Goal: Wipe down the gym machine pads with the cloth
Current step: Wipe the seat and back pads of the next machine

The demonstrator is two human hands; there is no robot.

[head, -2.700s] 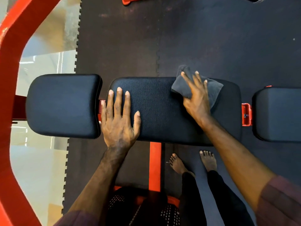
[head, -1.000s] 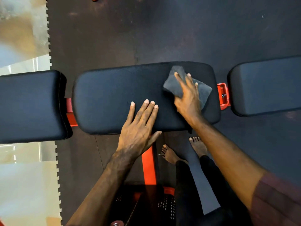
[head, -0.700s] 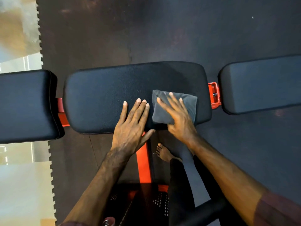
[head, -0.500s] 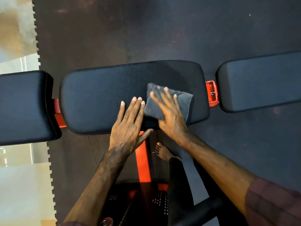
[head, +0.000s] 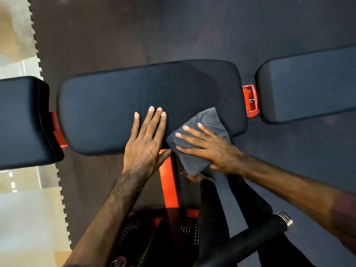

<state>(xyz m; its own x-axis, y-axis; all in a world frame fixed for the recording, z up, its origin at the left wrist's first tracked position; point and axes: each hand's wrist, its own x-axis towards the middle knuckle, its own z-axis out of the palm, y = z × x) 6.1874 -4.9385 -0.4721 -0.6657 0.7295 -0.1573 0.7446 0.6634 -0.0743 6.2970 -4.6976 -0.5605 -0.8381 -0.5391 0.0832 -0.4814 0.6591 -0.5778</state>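
Black textured middle pad [head: 134, 105], frame centre: my right hand [head: 208, 149], fingers spread, presses a grey folded cloth [head: 204, 135] over its near edge; my left hand [head: 146, 143] lies flat, probably bracing me.

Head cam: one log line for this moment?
right hand presses cloth at middle pad near edge | left hand flat on pad

— Where is the cloth [head: 200, 139] lying?
— The grey, crumpled cloth is sitting on the near right corner of the middle pad [head: 138, 101], drooping over its front edge.
— And the pads?
— Three black, textured pads are lying flat in a row, side by side.
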